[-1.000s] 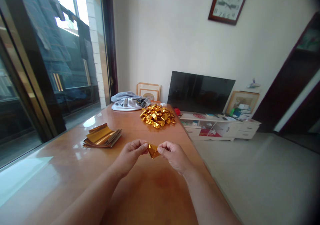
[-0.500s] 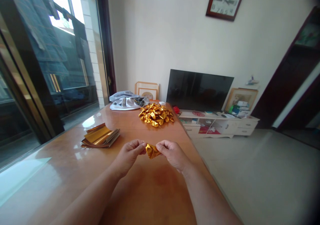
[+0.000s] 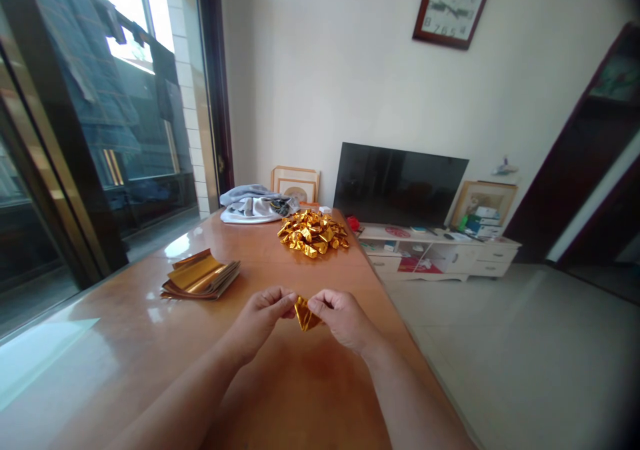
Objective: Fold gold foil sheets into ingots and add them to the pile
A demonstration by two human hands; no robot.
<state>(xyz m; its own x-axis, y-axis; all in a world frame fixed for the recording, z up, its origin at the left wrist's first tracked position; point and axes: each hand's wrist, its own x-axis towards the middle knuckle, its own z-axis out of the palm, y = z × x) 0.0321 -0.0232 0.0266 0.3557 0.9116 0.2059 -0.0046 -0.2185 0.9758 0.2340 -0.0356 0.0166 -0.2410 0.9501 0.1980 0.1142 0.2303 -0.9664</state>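
Between my two hands is a small folded piece of gold foil paper (image 3: 306, 315), its pointed lower part hanging down. My left hand (image 3: 267, 313) pinches its left end between thumb and fingers. The right end is gripped by my right hand (image 3: 340, 313), its thumb lying across the front of the foil. Left of my hands, a stack of gold foil sheets (image 3: 203, 275) lies on the table with its top sheets curling up. Beyond my hands is a heaped pile of folded gold foil pieces (image 3: 313, 233).
The glossy wooden table (image 3: 280, 383) ends at a right edge above the tiled floor. A bundle of grey cloth (image 3: 253, 205) lies at its far end. Behind stand picture frames (image 3: 295, 182), and a television (image 3: 400, 185) sits on a white cabinet (image 3: 460, 260).
My hands have come slightly closer together, the right thumb moving further over the foil. The foil piece now shows a narrower, more pointed shape. The view has tilted slightly.
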